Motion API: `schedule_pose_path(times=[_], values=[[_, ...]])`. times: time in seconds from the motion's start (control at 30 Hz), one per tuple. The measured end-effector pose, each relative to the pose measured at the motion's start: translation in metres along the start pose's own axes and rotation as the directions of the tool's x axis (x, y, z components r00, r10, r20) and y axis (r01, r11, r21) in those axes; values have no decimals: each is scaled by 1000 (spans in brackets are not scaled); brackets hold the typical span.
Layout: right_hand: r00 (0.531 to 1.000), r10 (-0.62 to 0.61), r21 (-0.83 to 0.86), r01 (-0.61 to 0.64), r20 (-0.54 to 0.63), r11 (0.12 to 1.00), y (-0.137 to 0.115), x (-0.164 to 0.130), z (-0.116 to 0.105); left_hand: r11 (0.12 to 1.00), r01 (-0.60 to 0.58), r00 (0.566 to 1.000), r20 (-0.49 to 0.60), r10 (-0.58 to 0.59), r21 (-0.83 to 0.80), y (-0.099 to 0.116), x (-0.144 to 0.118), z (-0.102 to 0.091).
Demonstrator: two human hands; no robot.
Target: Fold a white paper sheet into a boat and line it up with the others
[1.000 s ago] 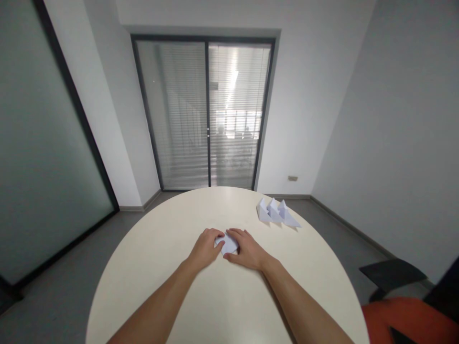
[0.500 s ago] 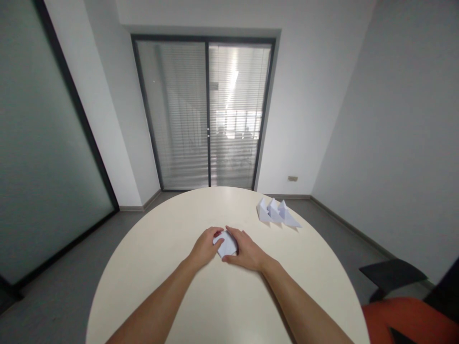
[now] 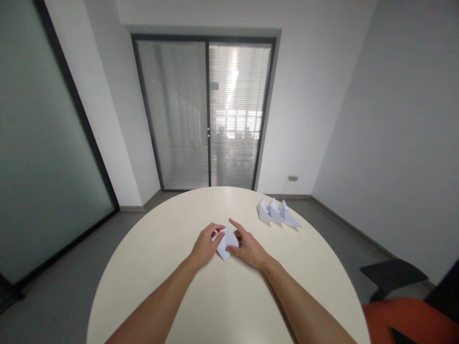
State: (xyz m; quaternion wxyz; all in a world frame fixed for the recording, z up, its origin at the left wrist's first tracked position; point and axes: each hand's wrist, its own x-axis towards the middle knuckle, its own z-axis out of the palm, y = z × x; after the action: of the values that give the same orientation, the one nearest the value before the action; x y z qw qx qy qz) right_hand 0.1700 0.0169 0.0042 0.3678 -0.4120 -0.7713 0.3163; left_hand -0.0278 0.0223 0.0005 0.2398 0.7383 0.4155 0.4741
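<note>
- Working from left to right, I see my left hand (image 3: 205, 245) on the near-left edge of the small white folded paper (image 3: 225, 241), which lies on the round cream tabletop (image 3: 161, 258) in front of me, about at its middle.
- My left grip looks closed lightly on that edge, thumb and fingers pinching the sheet; how firmly, I cannot tell at this size.
- My right hand (image 3: 251, 248) touches the paper's right side, its forefinger stretched out and apart from the others, so that grip is not clamped on anything.
- To do this fold well, I judge that the left hand should pin the sheet flat while the right fingertip runs along the crease, edges matched first.
- Farther right and well apart, three folded paper shapes (image 3: 278, 213) stand in a row.
- I can read no brand, label or writing anywhere.
</note>
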Motion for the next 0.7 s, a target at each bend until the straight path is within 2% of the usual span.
schedule_pose_path(times=[0.17, 0.4, 0.7], values=[[996, -41, -74, 35, -80, 997, -7, 2, -5, 999, -36, 999, 14, 36, 32, 9, -2, -2], [986, -159, -282, 141, -43, 949, -19, 1, -14, 990, -60, 998, 0, 61, 128, 16, -1, -7], [996, -75, -259, 62, -40, 964, -18, 1, -13, 986, -23, 999, 44, 16, 168, 16, -4, -4]])
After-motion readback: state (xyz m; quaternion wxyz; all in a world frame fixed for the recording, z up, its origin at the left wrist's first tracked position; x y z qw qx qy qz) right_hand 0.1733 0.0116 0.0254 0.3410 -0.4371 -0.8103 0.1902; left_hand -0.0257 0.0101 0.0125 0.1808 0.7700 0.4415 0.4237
